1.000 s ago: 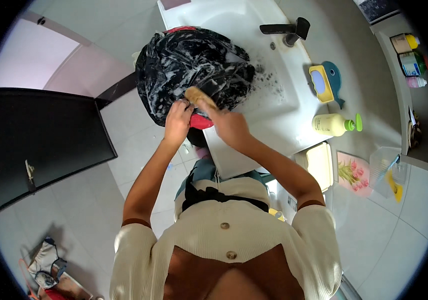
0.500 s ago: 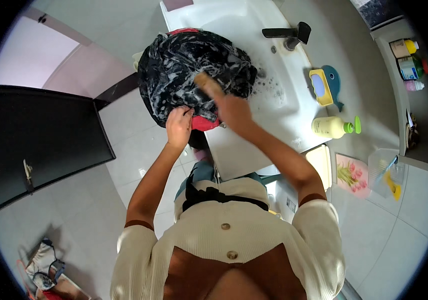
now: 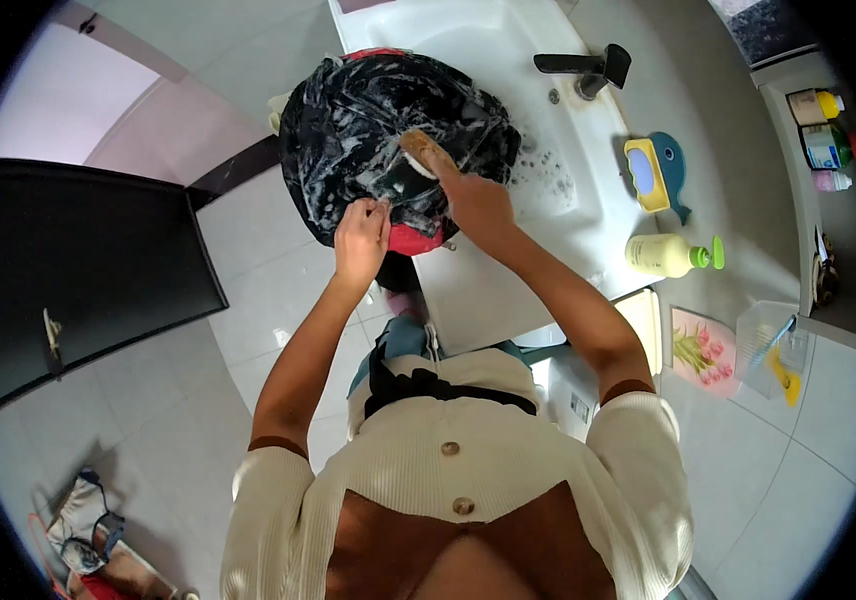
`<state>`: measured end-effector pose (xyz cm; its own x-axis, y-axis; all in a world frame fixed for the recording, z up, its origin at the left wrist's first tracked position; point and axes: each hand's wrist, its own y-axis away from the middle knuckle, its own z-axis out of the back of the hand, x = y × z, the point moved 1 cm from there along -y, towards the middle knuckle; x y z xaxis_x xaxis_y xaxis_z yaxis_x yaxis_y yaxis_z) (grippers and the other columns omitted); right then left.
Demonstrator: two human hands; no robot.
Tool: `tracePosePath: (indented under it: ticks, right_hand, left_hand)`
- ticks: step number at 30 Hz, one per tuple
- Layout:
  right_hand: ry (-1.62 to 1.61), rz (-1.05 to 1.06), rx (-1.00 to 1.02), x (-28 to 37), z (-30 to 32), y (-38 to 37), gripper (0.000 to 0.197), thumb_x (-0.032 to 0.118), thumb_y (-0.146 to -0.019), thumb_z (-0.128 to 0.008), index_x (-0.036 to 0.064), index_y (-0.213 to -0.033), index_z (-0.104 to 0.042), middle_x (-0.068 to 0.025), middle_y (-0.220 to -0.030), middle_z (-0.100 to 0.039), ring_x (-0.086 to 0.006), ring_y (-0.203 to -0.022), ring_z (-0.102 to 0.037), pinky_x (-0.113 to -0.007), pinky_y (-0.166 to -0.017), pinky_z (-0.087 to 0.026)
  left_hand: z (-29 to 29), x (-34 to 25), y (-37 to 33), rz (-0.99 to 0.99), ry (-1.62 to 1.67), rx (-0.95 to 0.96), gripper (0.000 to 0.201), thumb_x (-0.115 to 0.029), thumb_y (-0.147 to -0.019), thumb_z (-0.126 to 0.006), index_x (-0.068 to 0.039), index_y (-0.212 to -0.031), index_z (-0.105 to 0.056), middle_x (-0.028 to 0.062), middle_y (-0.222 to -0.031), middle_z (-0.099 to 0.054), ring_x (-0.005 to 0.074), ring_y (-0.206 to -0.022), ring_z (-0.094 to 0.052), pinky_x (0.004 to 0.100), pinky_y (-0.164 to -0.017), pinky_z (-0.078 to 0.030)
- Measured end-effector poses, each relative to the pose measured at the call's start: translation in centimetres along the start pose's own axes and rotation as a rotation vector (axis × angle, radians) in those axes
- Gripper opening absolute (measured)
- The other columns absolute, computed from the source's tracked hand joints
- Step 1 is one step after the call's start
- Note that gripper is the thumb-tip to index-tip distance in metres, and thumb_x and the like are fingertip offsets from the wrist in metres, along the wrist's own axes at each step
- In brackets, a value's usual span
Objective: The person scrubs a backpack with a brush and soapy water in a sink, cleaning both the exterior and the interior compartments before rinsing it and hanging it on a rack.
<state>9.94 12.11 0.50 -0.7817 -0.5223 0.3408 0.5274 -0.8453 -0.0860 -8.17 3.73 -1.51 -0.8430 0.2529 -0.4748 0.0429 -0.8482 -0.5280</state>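
Observation:
A bulky black fabric item [image 3: 358, 130] with red parts, streaked with white suds, lies over the left side of the white sink; whether it is a bag or a garment I cannot tell. My right hand [image 3: 480, 212] is wrapped round a wooden scrub brush [image 3: 430, 153]. Pale bristles show along the brush's lower side, just over the wet fabric. At the near edge of the cloth, beside a red patch, my left hand [image 3: 361, 238] pinches the black fabric with bent fingers.
The sink [image 3: 568, 190] has foam spots in its basin and a black tap [image 3: 593, 68] at its right. A whale-shaped soap dish [image 3: 660, 175] and a green-capped pump bottle [image 3: 668, 256] are farther right. A black door [image 3: 88, 270] stands at the left.
The brush has shifted slightly and tilted, so its bristles now show. My left hand keeps its grip on the fabric, a little higher in view.

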Motion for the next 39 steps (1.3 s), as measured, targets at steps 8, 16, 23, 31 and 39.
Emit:
tracePosePath:
  ticks: [8, 16, 23, 31, 39]
  right_hand:
    - [-0.048, 0.051, -0.097, -1.0, -1.3, -0.2, 0.057, 0.011, -0.084, -0.050, 0.0185, -0.138, -0.035, -0.0125, -0.060, -0.060, -0.0297, -0.052, -0.061, -0.042, -0.044, -0.046]
    - [-0.037, -0.116, 0.130, 1.5, -1.9, 1.1, 0.057, 0.014, -0.085, -0.051, 0.0272, -0.138, -0.036, -0.0145, -0.063, -0.061, -0.0333, -0.055, -0.060, -0.046, -0.051, -0.048]
    - [-0.206, -0.146, 0.001, 0.4, -1.7, 1.2, 0.060, 0.016, -0.086, -0.050, 0.0280, -0.141, -0.029, -0.0169, -0.065, -0.062, -0.0361, -0.057, -0.061, -0.048, -0.050, -0.046]
    - [-0.215, -0.133, -0.020, -0.7, -1.6, 2.3, 0.070, 0.007, -0.079, -0.055, 0.0273, -0.142, -0.030, -0.0130, -0.066, -0.063, -0.0300, -0.057, -0.062, -0.045, -0.051, -0.048]
    - [-0.208, -0.149, -0.018, -0.2, -2.1, 3.3, 0.056, 0.016, -0.087, -0.052, 0.0261, -0.139, -0.035, -0.0144, -0.067, -0.063, -0.0343, -0.059, -0.061, -0.047, -0.053, -0.048]
  left_hand:
    - [0.2, -0.1, -0.8, -0.022, 0.001, 0.022, 0.007, -0.002, -0.075, -0.065, 0.001, -0.079, -0.061, 0.0139, -0.084, -0.055, 0.0322, -0.077, -0.056, 0.0390, -0.065, -0.048]
    - [0.4, 0.4, -0.8, -0.016, -0.023, 0.093, 0.012, -0.005, -0.076, -0.064, -0.001, -0.084, -0.056, 0.0157, -0.087, -0.053, 0.0341, -0.082, -0.054, 0.0419, -0.070, -0.047]
    - [3.6, 2.3, -3.2, 0.055, -0.452, 0.170, 0.022, 0.002, -0.069, -0.056, -0.002, -0.090, -0.057, 0.0154, -0.094, -0.055, 0.0337, -0.089, -0.054, 0.0406, -0.072, -0.046]
    - [1.0, 1.4, -2.7, -0.296, -0.331, 0.341, 0.010, -0.007, -0.072, -0.053, -0.006, -0.082, -0.054, 0.0097, -0.082, -0.056, 0.0257, -0.079, -0.057, 0.0360, -0.069, -0.046]
    - [0.7, 0.0, -3.7, -0.257, -0.347, 0.393, 0.009, -0.011, -0.071, -0.061, -0.006, -0.078, -0.057, 0.0099, -0.080, -0.058, 0.0268, -0.075, -0.058, 0.0363, -0.065, -0.046]
